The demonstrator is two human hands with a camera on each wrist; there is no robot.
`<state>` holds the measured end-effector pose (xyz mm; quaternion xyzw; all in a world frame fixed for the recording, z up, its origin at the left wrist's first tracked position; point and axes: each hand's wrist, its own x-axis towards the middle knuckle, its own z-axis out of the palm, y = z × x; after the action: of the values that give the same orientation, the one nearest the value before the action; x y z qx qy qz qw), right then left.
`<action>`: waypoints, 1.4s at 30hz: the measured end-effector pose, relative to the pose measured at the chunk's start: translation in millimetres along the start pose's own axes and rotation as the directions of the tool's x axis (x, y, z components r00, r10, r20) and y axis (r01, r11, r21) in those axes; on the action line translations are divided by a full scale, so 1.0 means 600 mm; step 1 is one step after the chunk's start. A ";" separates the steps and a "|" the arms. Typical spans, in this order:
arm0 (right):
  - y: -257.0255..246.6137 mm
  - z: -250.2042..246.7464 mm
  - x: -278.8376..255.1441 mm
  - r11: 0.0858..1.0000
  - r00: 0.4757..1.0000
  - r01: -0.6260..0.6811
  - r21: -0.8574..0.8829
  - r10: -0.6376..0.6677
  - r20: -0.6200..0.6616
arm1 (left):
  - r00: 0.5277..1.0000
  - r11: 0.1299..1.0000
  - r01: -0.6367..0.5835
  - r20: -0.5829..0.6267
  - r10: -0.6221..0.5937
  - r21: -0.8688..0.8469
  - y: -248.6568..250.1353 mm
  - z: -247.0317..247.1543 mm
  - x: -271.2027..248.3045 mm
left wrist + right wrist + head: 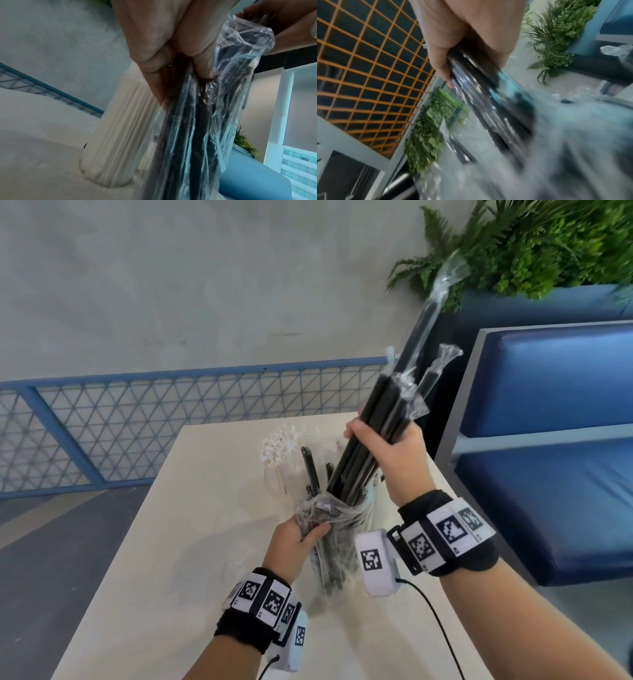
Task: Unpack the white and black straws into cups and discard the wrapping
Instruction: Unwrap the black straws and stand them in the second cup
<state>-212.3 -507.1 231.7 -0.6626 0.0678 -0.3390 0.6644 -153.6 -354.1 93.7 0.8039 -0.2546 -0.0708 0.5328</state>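
My right hand (382,436) grips a bundle of black straws (383,419), each in its own clear sleeve, tilted up and to the right above the table. The bundle's lower ends reach into a clear plastic bag (334,515) that my left hand (301,537) clutches near its open top. More black straws (193,135) lie inside this bag. In the right wrist view my fingers (440,65) wrap the shiny black straws (479,94). Behind the bag stands a clear cup (113,135) packed with white straws (277,446).
The beige table (178,559) carries the cup and bag. A blue padded bench (555,460) stands to the right, with a green plant (534,244) in a blue planter behind it. A blue mesh railing (137,426) runs along the back left.
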 end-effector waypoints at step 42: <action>0.131 -0.058 0.087 0.944 0.962 -0.176 -0.278 0.105 -0.253 | 0.999 0.997 -0.019 -0.041 0.022 0.069 0.007 -0.021 0.002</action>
<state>-163.0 -572.8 173.4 -0.7039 0.2434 -0.3521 0.5669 -148.9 -345.8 103.1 0.8203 -0.2540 -0.0396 0.5109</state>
